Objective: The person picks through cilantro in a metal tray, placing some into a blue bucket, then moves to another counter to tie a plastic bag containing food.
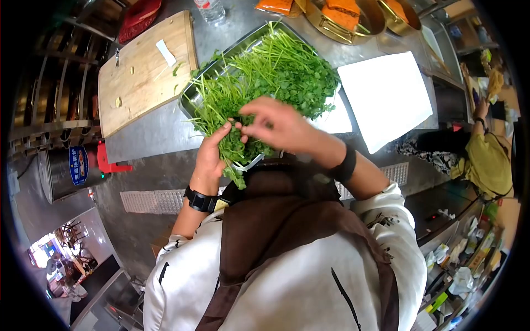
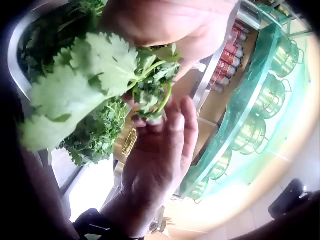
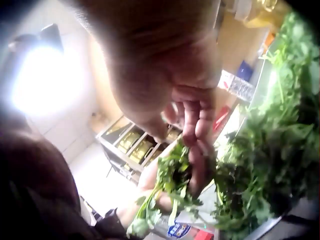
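Observation:
Cilantro sprigs [image 1: 231, 148] are gripped in my left hand [image 1: 208, 157] over the near edge of a metal tray. In the left wrist view, broad cilantro leaves [image 2: 107, 65] hang close to the camera. My right hand [image 1: 284, 128], slightly blurred, hovers beside the left fingertips. Its fingers [image 3: 191, 120] are loosely bent, with the thumb apart and nothing visible between them. Below both hands, the metal tray [image 1: 186, 110] holds a big heap of cilantro [image 1: 309, 83], stems toward the far left and leaves toward the right.
A wooden cutting board [image 1: 138, 77] with small scraps lies left of the tray. To the right is a white board [image 1: 386, 99]. Brass-coloured pans [image 1: 353, 36] with orange packets and a clear bottle [image 1: 210, 11] stand behind. Another person [image 1: 488, 160] is at far right.

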Tool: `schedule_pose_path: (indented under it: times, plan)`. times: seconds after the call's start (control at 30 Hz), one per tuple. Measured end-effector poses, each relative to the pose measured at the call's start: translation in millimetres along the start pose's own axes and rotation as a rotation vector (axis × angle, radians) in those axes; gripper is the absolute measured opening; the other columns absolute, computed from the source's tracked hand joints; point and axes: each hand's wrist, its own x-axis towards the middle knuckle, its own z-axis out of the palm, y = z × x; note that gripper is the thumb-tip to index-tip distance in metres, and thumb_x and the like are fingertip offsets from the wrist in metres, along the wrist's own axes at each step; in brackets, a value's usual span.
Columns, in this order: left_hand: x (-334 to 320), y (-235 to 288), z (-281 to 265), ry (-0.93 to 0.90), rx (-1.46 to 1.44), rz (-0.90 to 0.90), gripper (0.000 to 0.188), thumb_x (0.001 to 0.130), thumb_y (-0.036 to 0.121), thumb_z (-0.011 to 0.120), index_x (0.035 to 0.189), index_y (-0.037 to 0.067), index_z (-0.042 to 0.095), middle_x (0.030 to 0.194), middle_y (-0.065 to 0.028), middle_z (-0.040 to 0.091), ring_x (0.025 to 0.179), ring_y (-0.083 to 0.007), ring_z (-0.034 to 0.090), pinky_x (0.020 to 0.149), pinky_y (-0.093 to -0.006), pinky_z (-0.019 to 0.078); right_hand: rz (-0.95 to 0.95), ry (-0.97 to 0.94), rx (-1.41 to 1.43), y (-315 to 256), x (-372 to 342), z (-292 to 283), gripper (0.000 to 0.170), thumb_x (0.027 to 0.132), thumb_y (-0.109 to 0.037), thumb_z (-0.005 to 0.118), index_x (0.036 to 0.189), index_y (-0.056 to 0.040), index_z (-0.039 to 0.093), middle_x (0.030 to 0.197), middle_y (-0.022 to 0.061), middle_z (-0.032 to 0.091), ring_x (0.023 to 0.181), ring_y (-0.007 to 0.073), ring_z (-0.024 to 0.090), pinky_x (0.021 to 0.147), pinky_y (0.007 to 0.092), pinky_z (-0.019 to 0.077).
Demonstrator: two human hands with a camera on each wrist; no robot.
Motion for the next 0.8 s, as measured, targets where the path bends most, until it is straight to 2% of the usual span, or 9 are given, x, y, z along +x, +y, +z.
schedule_pose_path:
  times: [0.03,0.13,0.27,0.33,0.43,0.47,0.53,0.57,0.8]
  plan:
    - [-1.7,1.4,2.3,0.063,-0.014,0.016,0.018,0.085,0.012,0.058,0.098,0.001,0.053,0.087,-0.0092,0.060,0.081,-0.0234,0.061,0.069,-0.0325,0.0524,0.090,0.147,-0.004,8.1,-0.3,-11.3,0.021,0.081,-0.015,0.062,0.097,-0.0026,0.059,0.091,0.0101,0.059,0.070,0.0188,0.062,0.061,0.0287,0.0475]
    - [-4.3,4.5,-3.8,-0.016,-0.158,0.038,0.015,0.085,0.011,0.056,0.097,0.004,0.052,0.083,-0.0066,0.054,0.079,-0.0213,0.056,0.066,-0.0312,0.0520,0.295,0.584,-0.559,69.5,3.7,-52.3,0.020,0.078,-0.020,0.065,0.089,-0.0032,0.060,0.083,0.0122,0.062,0.069,0.0254,0.061,0.062,0.0361,0.0490]
    - [-11.9,9.3,-3.7,-0.126,-0.251,0.003,0.012,0.085,0.012,0.054,0.094,0.004,0.051,0.076,-0.0041,0.046,0.075,-0.0174,0.047,0.067,-0.0304,0.0465,0.382,0.413,-0.790,118.1,-0.2,-81.0,0.017,0.076,-0.019,0.066,0.081,-0.0035,0.061,0.079,0.0137,0.062,0.068,0.0300,0.060,0.063,0.0409,0.0478]
    - [-16.4,12.2,-0.9,-0.094,-0.249,0.008,0.011,0.086,0.014,0.052,0.093,0.005,0.051,0.073,-0.0025,0.043,0.073,-0.0163,0.045,0.066,-0.0298,0.0454,0.394,0.433,-0.665,125.6,-0.9,-89.1,0.015,0.077,-0.017,0.066,0.078,-0.0030,0.061,0.074,0.0111,0.062,0.065,0.0240,0.059,0.059,0.0363,0.0471]
    - [-17.4,12.8,-6.9,-0.168,-0.146,0.094,0.011,0.086,0.014,0.053,0.089,0.004,0.051,0.071,-0.0006,0.042,0.075,-0.0163,0.047,0.066,-0.0301,0.0460,0.616,0.491,0.071,92.5,3.8,-102.8,0.014,0.086,-0.013,0.058,0.079,-0.0018,0.060,0.073,0.0014,0.059,0.063,0.0088,0.053,0.055,0.0229,0.0427]
    - [-17.4,12.0,-6.4,-0.169,-0.147,0.092,0.011,0.086,0.014,0.053,0.089,0.004,0.051,0.071,-0.0006,0.042,0.075,-0.0163,0.047,0.066,-0.0301,0.0460,0.618,0.492,0.069,92.7,2.3,-105.0,0.014,0.086,-0.013,0.058,0.079,-0.0018,0.060,0.073,0.0014,0.059,0.063,0.0088,0.053,0.055,0.0229,0.0427]
    - [-17.0,12.3,-3.5,-0.069,-0.028,0.095,0.012,0.086,0.015,0.055,0.088,0.003,0.052,0.070,-0.0006,0.042,0.077,-0.0173,0.050,0.066,-0.0308,0.0465,0.513,0.541,0.596,92.7,-0.9,-113.4,0.011,0.089,-0.012,0.054,0.086,-0.0019,0.059,0.077,0.0030,0.059,0.066,0.0100,0.052,0.059,0.0224,0.0431]
    - [-17.2,13.2,0.3,-0.072,-0.027,0.097,0.012,0.086,0.015,0.055,0.088,0.003,0.052,0.070,-0.0006,0.042,0.077,-0.0173,0.050,0.066,-0.0308,0.0465,0.485,0.498,0.698,87.3,-0.4,-116.6,0.010,0.090,-0.011,0.052,0.091,-0.0024,0.057,0.080,0.0055,0.059,0.068,0.0113,0.052,0.061,0.0236,0.0438]
    - [-10.6,10.4,15.1,0.000,0.100,0.117,0.025,0.085,0.012,0.055,0.105,-0.002,0.055,0.086,-0.0079,0.054,0.073,-0.0186,0.054,0.065,-0.0294,0.0484,0.279,0.433,1.005,55.4,6.2,-101.0,0.011,0.091,-0.013,0.051,0.092,-0.0029,0.055,0.082,0.0090,0.061,0.066,0.0132,0.054,0.060,0.0269,0.0449]
